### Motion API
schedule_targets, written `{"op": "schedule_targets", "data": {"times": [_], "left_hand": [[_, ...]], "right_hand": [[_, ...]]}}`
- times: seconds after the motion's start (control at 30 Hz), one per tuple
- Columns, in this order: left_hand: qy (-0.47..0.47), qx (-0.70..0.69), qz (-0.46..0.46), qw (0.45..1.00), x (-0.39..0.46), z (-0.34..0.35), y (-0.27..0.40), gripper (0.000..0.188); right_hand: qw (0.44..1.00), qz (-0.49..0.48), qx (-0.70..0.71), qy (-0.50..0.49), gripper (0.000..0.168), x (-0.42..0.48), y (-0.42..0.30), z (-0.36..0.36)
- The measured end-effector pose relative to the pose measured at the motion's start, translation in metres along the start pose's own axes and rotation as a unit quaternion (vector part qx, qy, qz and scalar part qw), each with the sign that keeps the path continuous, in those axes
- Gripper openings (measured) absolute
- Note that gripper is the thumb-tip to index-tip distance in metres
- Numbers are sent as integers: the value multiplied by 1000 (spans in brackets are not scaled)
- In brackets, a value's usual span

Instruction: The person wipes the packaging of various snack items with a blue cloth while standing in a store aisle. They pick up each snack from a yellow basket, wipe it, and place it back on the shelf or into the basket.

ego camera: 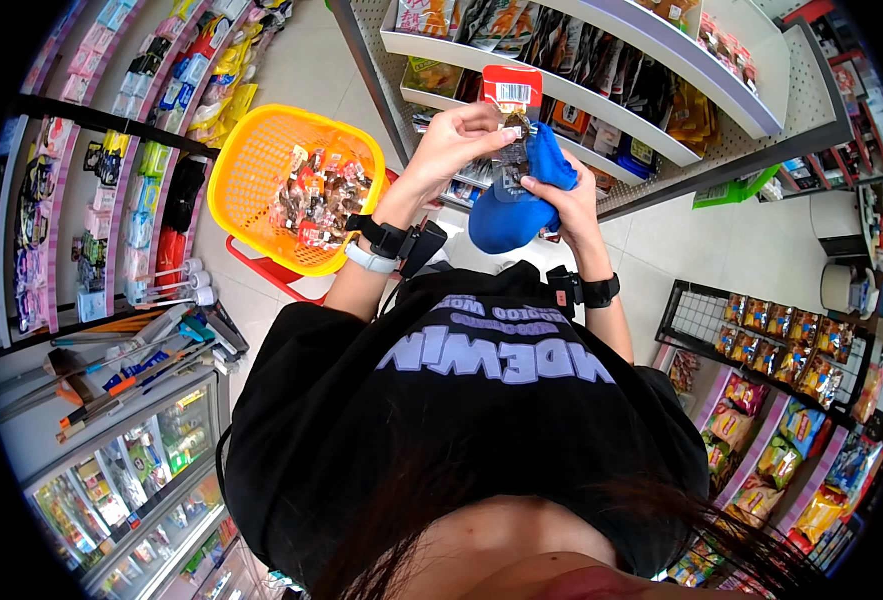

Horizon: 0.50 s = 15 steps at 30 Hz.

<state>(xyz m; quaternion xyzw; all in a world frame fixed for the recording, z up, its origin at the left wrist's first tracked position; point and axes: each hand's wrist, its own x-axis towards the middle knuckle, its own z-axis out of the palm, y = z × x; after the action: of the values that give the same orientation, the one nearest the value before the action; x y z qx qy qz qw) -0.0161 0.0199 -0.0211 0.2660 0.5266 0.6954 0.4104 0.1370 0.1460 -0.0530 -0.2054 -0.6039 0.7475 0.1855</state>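
My left hand (460, 142) pinches a small snack packet (512, 86) with a red top, a barcode label and a clear lower part. My right hand (565, 199) holds a bunched blue cloth (505, 221) and touches the packet's lower edge with its thumb. The cloth lies behind and below the packet. To the left of my forearm, a yellow plastic basket (242, 187) holds a heap of small wrapped snacks (321, 195) with red and clear packaging. Part of a red stool (276, 274) shows beneath the basket.
A white shelf rack (606, 90) with packaged snacks stands close ahead. Wall shelves (66, 225) of hanging goods are at the left, above a glass-fronted cooler (141, 465). A black wire rack (700, 315) and shelves of chip bags (779, 457) stand at the right.
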Motion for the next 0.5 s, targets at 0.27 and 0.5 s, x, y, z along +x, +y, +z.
{"op": "schedule_targets", "data": {"times": [0.27, 0.5], "left_hand": [[-4, -6, 23, 1000, -2, -6, -6, 16], [6, 43, 13, 999, 0, -9, -6, 15]], "right_hand": [[1000, 0, -1, -30, 48, -5, -1, -1], [998, 28, 52, -32, 46, -4, -2, -2]]}}
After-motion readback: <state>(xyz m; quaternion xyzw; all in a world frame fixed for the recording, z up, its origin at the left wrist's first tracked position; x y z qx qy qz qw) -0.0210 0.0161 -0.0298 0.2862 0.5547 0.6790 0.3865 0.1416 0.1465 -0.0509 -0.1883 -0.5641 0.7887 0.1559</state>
